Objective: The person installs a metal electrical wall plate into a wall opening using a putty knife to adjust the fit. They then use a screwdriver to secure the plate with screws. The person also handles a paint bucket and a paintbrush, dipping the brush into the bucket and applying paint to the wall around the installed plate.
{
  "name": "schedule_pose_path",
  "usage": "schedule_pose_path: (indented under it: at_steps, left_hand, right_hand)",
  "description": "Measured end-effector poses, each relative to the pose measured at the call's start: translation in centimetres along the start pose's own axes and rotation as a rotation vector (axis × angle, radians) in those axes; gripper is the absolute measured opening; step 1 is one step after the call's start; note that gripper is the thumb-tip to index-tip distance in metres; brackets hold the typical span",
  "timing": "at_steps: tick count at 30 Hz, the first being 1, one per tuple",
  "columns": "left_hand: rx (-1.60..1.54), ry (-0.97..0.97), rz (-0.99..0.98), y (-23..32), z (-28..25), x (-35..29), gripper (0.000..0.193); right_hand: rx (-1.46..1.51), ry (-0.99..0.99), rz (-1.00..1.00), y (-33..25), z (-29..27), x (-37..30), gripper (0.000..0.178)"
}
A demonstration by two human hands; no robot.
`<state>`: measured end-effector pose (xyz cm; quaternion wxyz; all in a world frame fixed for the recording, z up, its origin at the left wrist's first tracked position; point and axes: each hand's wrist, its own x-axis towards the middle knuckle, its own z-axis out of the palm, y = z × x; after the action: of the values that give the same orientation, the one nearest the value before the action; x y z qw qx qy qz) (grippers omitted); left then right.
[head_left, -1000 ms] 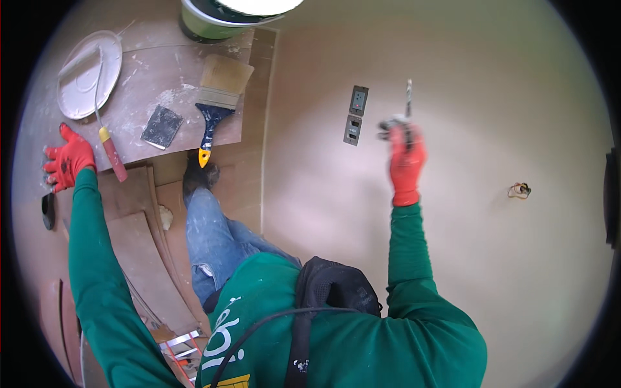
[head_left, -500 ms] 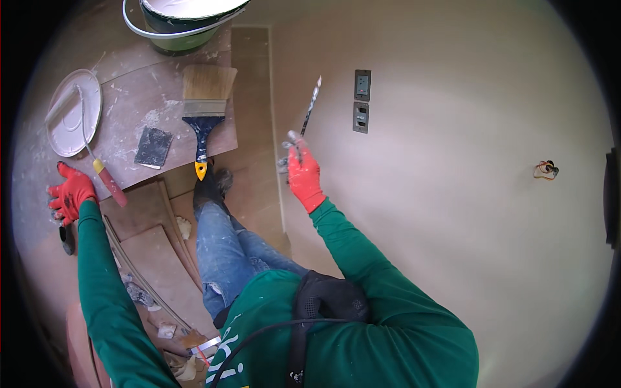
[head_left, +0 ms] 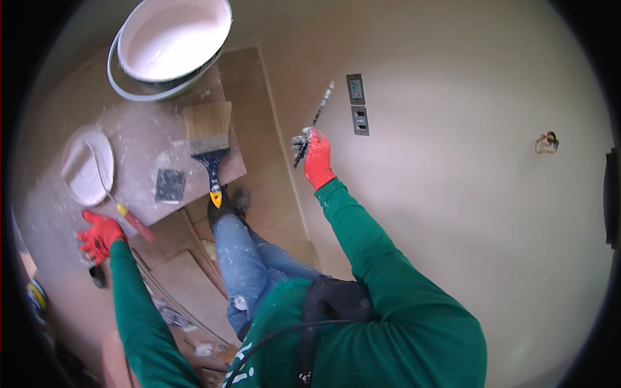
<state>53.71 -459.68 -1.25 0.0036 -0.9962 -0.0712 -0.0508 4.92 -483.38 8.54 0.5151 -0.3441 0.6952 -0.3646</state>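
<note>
My right hand [head_left: 318, 161], in a red glove with paint-stained fingertips, is closed around a slim, paint-smeared paintbrush [head_left: 323, 105]. The tip points up and away, near the wall. At the left, my left hand [head_left: 101, 237], also gloved in red, has its fingers spread over the table's near edge and holds nothing. Beside it lies a small paint roller [head_left: 134, 221] with a red and yellow handle, its head on a white oval lid [head_left: 72, 187]. A wide flat paintbrush [head_left: 210, 161] with a blue and yellow handle rests near the table's right edge, next to a dark square pad [head_left: 170, 185].
A bucket [head_left: 136, 96] of whitish paint stands at the table's [head_left: 136, 139] far end. Two outlet plates [head_left: 356, 89] are set in the pale wall [head_left: 453, 213], and loose wires [head_left: 547, 142] stick out farther right. Boards [head_left: 187, 281] and scraps lie below the table.
The view has shifted, so the bucket's inside shows more fully and the table sits lower. My right hand has tilted the slim brush slightly. My left hand stays by the table edge.
</note>
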Motion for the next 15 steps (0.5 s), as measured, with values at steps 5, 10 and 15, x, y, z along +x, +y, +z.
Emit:
schedule_pose_path:
  at_steps: [5,10,15]
  left_hand:
    - [0.079,-0.023,0.01,0.8,-1.5,-0.8,0.085]
    - [0.156,0.021,0.009,0.0,-0.9,-0.6,0.083]
    - [0.168,0.021,-0.027,0.5,-2.6,-1.1,0.081]
  right_hand:
    - [-0.053,0.126,-0.196,2.1,3.5,7.6,0.02]
    - [0.152,0.129,0.074,-2.8,8.4,10.7,0.024]
    - [0.601,0.132,0.126,-3.4,11.6,16.5,0.023]
